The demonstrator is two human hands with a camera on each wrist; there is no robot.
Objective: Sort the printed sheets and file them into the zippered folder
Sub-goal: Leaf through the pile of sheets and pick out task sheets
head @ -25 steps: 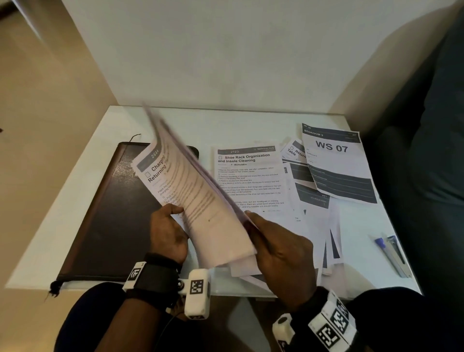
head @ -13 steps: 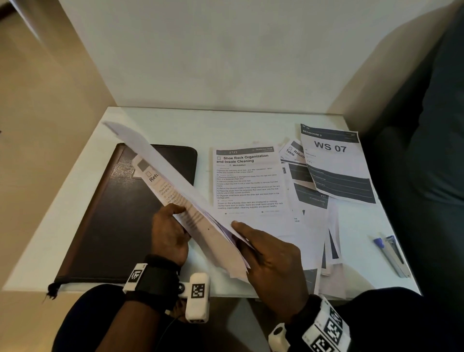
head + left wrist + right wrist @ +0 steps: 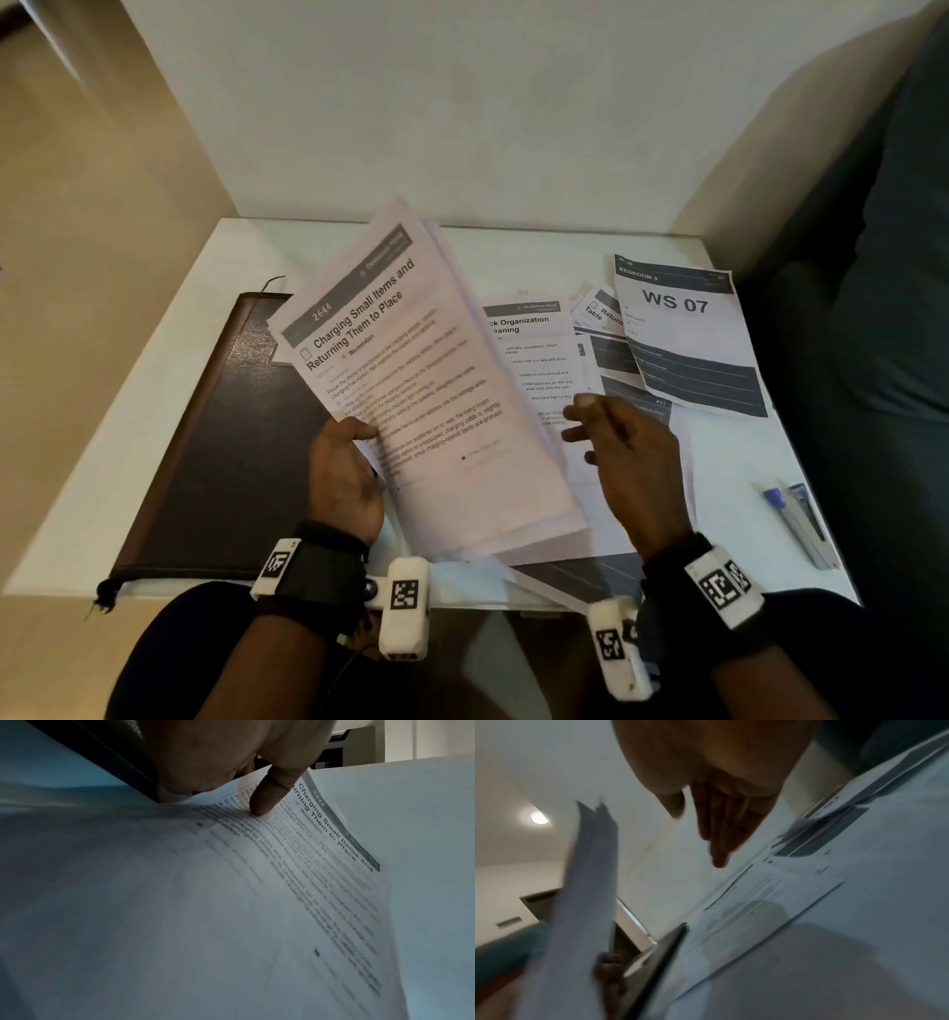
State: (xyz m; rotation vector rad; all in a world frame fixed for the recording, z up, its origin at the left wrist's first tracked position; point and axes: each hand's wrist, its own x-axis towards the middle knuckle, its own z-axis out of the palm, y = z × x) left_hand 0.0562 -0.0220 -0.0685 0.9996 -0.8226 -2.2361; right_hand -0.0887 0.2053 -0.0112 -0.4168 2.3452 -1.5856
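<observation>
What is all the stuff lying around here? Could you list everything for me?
Held bundle of white printed sheets: one bundle, white with grey header, raised over the table's middle.
Loose printed sheets: several, white and dark grey, spread at right.
Dark brown zippered folder: one, closed, at left.
Blue-capped pen: one, by the right edge.
White table: one, against a pale wall.
Wrist cameras: two, white.
Left hand: grip pinching the bundle's edge.
Right hand: fingers loose, holding nothing.

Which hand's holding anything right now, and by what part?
Left hand pinches the stack of sheets at its left edge, thumb on top. Right hand holds nothing.
</observation>
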